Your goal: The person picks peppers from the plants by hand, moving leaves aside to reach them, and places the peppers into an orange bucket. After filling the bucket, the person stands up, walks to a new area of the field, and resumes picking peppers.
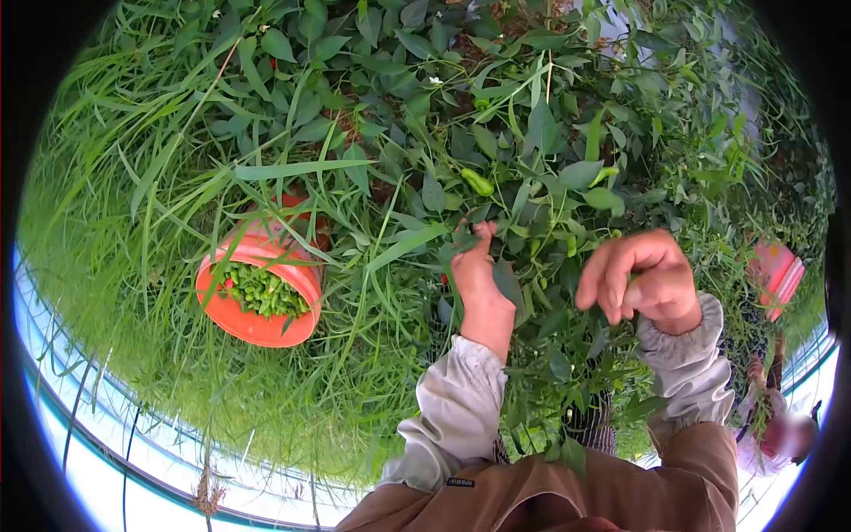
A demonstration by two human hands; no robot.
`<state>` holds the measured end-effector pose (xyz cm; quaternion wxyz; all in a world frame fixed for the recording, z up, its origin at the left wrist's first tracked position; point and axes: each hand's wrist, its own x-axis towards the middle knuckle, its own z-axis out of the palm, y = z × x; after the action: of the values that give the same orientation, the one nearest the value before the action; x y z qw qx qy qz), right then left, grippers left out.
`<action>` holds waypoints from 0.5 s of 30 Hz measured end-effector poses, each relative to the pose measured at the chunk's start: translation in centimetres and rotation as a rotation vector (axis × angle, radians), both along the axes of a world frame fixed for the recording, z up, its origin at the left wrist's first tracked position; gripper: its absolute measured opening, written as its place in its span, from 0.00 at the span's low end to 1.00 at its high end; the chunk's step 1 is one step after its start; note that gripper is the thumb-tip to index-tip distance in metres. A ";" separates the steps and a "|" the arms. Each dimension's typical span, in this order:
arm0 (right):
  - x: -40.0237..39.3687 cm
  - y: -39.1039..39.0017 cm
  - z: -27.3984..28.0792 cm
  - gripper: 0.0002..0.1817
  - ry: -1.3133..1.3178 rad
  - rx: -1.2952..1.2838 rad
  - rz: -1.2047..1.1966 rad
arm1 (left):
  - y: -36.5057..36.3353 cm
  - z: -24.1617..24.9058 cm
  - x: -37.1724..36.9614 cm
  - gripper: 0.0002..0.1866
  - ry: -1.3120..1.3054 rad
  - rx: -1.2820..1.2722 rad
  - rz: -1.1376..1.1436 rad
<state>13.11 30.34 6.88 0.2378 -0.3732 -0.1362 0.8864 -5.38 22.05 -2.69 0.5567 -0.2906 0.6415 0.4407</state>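
My left hand [477,277] reaches into the leaves of a pepper plant [541,133], its fingers mostly hidden by foliage. Just above it hangs a light green pepper [477,182]. To the right, my right hand [643,277] is raised over the plant with its fingers curled in toward the palm; what they hold, if anything, I cannot make out. A smaller green pepper [572,246] hangs between the two hands. Both forearms wear pale, dirty sleeve covers [456,399].
An orange bucket [306,326] of picked green peppers [261,291] leans in tall grass [133,293] on the left. At far right are a pinkish-red bucket [776,277] and another person [769,434]. Leafy plants fill the top of the view.
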 end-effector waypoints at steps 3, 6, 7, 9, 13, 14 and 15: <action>-4.1 2.5 -1.1 0.08 -0.488 0.536 0.228 | -1.7 -2.0 0.2 0.11 0.027 0.020 -0.059; -8.7 3.0 -5.7 0.12 -1.156 1.152 0.672 | 0.9 0.7 0.7 0.10 0.127 -0.057 -0.166; -9.6 3.1 -7.0 0.12 -1.156 1.149 0.669 | 0.5 0.1 0.9 0.09 0.148 0.040 -0.121; -10.5 3.3 -9.1 0.14 -1.110 1.173 0.997 | -0.2 -0.3 0.9 0.09 0.133 0.052 -0.109; -9.5 3.2 -10.8 0.19 -1.160 0.869 0.942 | -0.3 -0.2 0.8 0.07 0.133 0.028 -0.125; -9.0 3.3 -11.2 0.19 -1.155 0.875 0.949 | -0.2 -0.1 0.8 0.07 0.135 0.028 -0.117; -8.5 3.5 -11.6 0.19 -1.067 0.743 0.952 | 0.1 0.1 0.8 0.07 0.130 0.028 -0.123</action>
<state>4.58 33.89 -4.77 -0.1538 -0.5446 -0.6618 0.4916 -4.55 22.10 -2.56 0.5438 -0.2137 0.6868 0.4324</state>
